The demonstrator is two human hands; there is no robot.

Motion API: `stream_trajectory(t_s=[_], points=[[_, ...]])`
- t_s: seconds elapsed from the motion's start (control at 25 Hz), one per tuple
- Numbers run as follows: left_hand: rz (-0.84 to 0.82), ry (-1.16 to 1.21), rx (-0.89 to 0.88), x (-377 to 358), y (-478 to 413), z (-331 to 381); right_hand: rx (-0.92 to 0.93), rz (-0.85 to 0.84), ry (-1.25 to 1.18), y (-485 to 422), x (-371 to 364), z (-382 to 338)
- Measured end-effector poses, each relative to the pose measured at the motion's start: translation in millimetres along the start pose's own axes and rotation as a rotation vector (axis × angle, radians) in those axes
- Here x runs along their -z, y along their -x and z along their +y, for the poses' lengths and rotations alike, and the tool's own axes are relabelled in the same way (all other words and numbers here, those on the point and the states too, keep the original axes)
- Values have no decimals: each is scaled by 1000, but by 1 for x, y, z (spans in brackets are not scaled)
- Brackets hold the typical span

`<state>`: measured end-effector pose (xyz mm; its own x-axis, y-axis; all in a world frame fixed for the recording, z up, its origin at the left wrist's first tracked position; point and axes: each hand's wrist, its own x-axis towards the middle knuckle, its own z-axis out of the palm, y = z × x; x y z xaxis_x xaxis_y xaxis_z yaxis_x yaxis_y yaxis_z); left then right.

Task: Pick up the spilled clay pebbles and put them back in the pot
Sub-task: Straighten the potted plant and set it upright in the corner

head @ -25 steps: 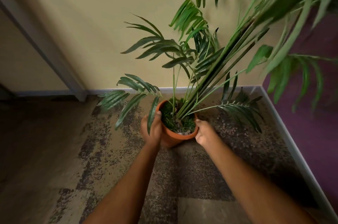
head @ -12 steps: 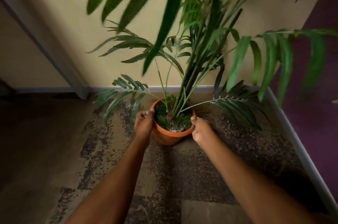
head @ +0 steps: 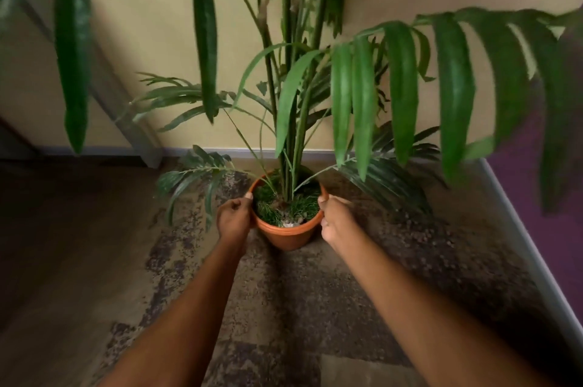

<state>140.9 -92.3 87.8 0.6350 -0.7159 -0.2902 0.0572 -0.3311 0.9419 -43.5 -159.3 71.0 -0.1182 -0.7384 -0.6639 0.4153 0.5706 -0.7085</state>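
An orange plastic pot (head: 288, 236) stands upright on the floor and holds a tall palm plant (head: 291, 96) with green moss and a few pale stones around its stems. My left hand (head: 234, 218) grips the pot's left rim, thumb on the edge. On the opposite side my right hand (head: 333, 218) grips the right rim. Brown clay pebbles (head: 419, 230) lie scattered on the carpet to the right of the pot, partly under low fronds.
Mottled brown carpet (head: 284, 298) covers the floor. A yellow wall with a pale skirting board (head: 252, 151) runs behind the pot, a purple wall (head: 542, 203) to the right forms a corner. A grey door frame (head: 138, 140) stands at the left. Long leaves hang overhead.
The plant has swung from leaning right to standing upright, with the pot held in both hands. Fronds now hang nearer the camera.
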Motion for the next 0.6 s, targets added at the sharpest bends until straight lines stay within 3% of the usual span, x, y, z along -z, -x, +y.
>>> stream_trajectory(t_s=[0.6], points=[[-27,159,54,2,6,-11,11,-126,63,5,7,0]])
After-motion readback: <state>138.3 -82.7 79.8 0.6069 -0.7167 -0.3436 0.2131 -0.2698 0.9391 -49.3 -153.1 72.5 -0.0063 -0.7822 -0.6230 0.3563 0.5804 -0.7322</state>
